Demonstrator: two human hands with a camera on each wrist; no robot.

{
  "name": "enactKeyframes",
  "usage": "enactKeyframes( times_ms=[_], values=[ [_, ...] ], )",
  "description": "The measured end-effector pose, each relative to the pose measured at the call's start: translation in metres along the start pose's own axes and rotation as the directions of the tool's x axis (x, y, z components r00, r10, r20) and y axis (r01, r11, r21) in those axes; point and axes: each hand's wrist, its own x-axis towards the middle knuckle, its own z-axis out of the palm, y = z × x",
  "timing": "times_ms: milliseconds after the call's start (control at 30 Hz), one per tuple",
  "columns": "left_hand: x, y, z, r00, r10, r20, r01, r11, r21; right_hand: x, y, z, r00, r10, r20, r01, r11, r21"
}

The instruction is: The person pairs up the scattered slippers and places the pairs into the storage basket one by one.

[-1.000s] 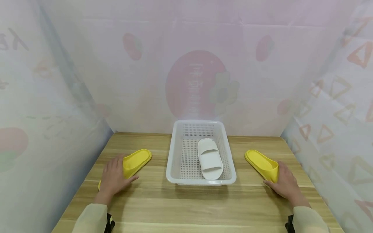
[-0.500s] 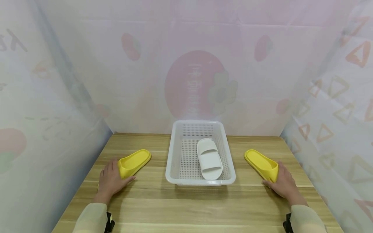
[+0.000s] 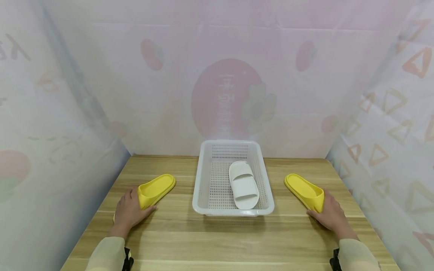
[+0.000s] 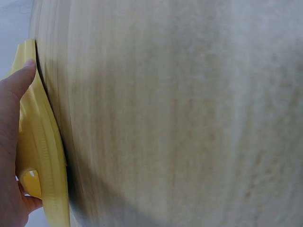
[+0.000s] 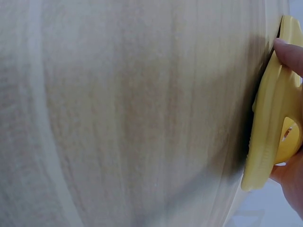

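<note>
On the left of the wooden table lies a yellow slipper, its heel end pointing toward the basket. My left hand grips it by the toe end, covering much of that part. In the left wrist view the thumb presses the slipper's side, with fingers showing on the other side. A matching yellow slipper lies on the right, angled inward. Its toe end is held by my right hand. The right wrist view shows the thumb on that slipper's side and part of the hand beyond.
Between the two hands stands a white perforated basket. One white slipper lies inside it, toward the right wall. Printed cloth walls border the wooden table at the back and both sides.
My left hand has slid slightly back along the left yellow slipper, uncovering more of its strap. The right hand and the basket have stayed in place.
</note>
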Motion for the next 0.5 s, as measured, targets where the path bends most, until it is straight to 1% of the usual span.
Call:
enactKeyframes(
  times_ms=[133,300,500],
  values=[
    [-0.0003,0.0008,-0.0014,1.0,-0.001,0.009,0.001,1.0,-0.005,-0.0001,0.0005,-0.0007,1.0,0.012,0.014,-0.012,1.0,-0.018],
    [-0.0006,0.0019,-0.0032,0.999,-0.024,0.046,0.023,1.0,0.011,0.0004,0.0012,-0.0015,0.999,0.032,0.032,-0.031,0.999,-0.044],
    [-0.0007,0.0023,-0.0047,0.998,-0.032,0.054,0.03,0.999,0.04,0.0011,-0.0006,-0.0021,0.998,0.051,0.036,-0.049,0.998,-0.046]
  ],
)
